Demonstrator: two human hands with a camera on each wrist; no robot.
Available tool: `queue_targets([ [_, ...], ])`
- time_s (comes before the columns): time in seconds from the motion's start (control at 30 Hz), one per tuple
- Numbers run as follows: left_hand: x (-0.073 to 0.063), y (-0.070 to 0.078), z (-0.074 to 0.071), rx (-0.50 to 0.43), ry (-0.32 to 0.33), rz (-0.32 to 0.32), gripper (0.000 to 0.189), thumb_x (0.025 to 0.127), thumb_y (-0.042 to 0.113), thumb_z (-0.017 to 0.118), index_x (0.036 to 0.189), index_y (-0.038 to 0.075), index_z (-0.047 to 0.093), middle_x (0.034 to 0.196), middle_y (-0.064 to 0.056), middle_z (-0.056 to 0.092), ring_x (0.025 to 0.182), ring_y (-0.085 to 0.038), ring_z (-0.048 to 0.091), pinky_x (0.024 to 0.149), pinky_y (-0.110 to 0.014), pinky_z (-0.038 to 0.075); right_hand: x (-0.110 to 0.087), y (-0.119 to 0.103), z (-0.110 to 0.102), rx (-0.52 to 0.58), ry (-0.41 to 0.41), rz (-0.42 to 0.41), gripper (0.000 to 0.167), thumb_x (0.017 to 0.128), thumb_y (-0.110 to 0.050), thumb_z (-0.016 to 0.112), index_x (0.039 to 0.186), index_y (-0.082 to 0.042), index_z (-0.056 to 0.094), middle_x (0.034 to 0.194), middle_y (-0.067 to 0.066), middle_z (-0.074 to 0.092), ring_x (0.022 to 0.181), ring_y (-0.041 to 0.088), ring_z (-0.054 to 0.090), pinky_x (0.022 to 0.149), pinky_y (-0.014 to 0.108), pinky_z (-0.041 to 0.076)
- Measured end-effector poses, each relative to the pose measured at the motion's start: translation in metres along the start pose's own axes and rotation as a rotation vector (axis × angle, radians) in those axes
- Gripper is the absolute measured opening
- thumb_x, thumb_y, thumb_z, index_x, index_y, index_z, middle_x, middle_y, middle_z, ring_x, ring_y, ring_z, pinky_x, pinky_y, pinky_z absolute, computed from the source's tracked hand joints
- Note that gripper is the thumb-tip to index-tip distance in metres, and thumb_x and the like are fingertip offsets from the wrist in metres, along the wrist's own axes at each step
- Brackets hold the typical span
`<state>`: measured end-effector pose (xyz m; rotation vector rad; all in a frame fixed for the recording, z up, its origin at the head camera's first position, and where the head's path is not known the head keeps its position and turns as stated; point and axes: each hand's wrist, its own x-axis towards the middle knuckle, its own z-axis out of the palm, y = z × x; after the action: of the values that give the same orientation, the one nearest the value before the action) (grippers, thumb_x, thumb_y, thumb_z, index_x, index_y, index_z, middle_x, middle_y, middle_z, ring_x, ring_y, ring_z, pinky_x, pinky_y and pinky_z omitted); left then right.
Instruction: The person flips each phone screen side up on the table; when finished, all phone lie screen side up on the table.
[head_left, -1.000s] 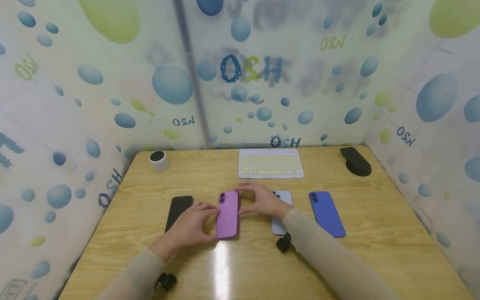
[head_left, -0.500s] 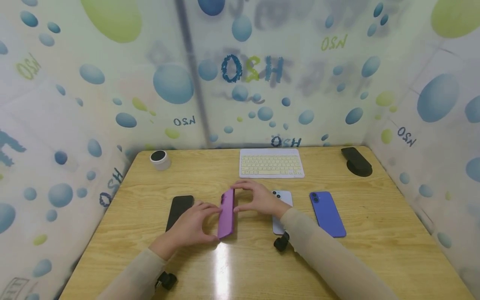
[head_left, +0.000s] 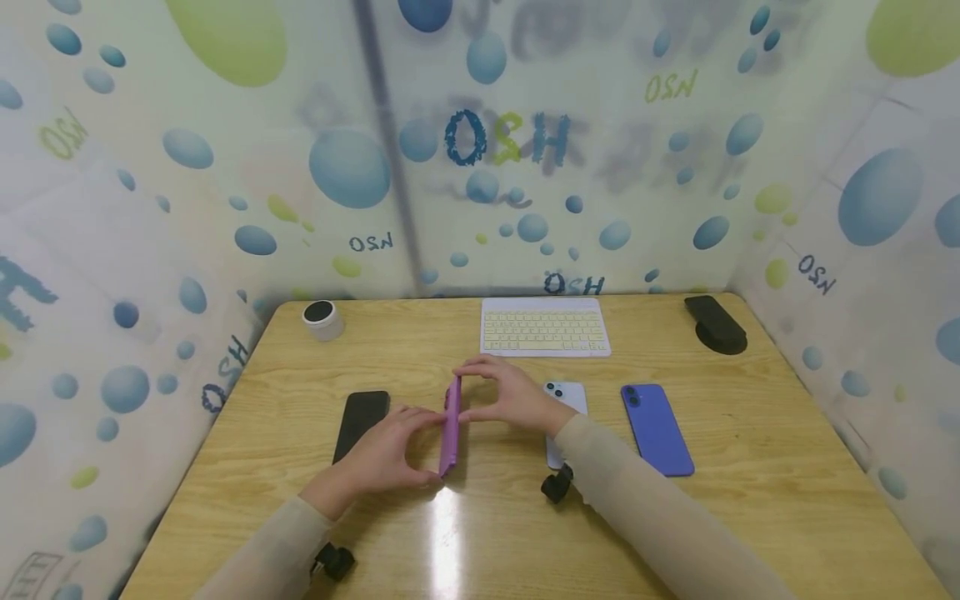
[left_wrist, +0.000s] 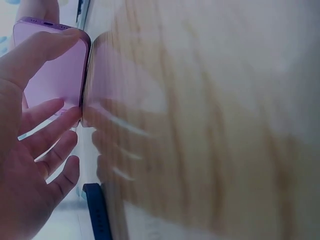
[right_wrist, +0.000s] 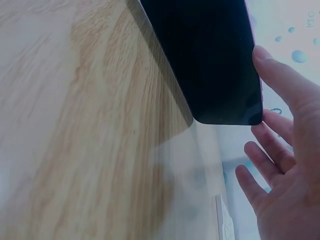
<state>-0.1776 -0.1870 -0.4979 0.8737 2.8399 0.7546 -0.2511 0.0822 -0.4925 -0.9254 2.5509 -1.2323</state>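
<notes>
A pink phone (head_left: pixel 451 433) stands on its long edge on the wooden table, held between both hands. My left hand (head_left: pixel 386 454) holds it from the left; in the left wrist view its thumb lies on the pink back (left_wrist: pixel 55 75) close to the charging-port end, and its fingertips meet the lower edge. My right hand (head_left: pixel 517 402) grips the far upper corner with thumb and index finger. The dark screen (right_wrist: pixel 215 65) faces right, as the right wrist view shows. A black phone (head_left: pixel 360 419) lies partly behind my left hand. Beneath my right wrist is a pale phone (head_left: pixel 573 397), partly covered.
A blue phone (head_left: pixel 658 429) lies flat on the right. At the back are a white keyboard (head_left: pixel 543 329), a white cylinder with a dark top (head_left: pixel 324 322) at left, and a black stand-like item (head_left: pixel 716 325) at right. Patterned walls border the table (head_left: pixel 787 500).
The pink phone has turned from lying nearly flat, back up, to standing on its long edge. My right hand has moved left with its raised side; my left hand has stayed nearly still.
</notes>
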Motion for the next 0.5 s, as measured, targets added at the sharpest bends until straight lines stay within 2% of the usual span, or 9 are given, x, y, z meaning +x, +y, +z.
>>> queue_targets([
  [0.3, -0.006, 0.0, -0.005, -0.022, 0.056, -0.007, 0.088, 0.068, 0.046, 0.094, 0.145, 0.026, 0.058, 0.138, 0.012, 0.064, 0.112, -0.013, 0.056, 0.093, -0.038, 0.053, 0.006, -0.006, 0.006, 0.01, 0.006, -0.029, 0.078, 0.08, -0.051, 0.086, 0.147, -0.023, 0.058, 0.153, 0.004, 0.052, 0.143, 0.022, 0.046, 0.12, 0.049, 0.036],
  [0.5, -0.007, 0.002, -0.015, -0.056, 0.09, 0.029, 0.095, 0.071, 0.045, 0.094, 0.153, 0.024, 0.051, 0.137, 0.013, 0.062, 0.108, -0.015, 0.055, 0.085, -0.034, 0.051, 0.01, -0.009, 0.011, 0.005, 0.028, -0.047, 0.077, 0.08, -0.047, 0.087, 0.146, -0.019, 0.06, 0.151, 0.006, 0.053, 0.142, 0.024, 0.047, 0.119, 0.05, 0.038],
])
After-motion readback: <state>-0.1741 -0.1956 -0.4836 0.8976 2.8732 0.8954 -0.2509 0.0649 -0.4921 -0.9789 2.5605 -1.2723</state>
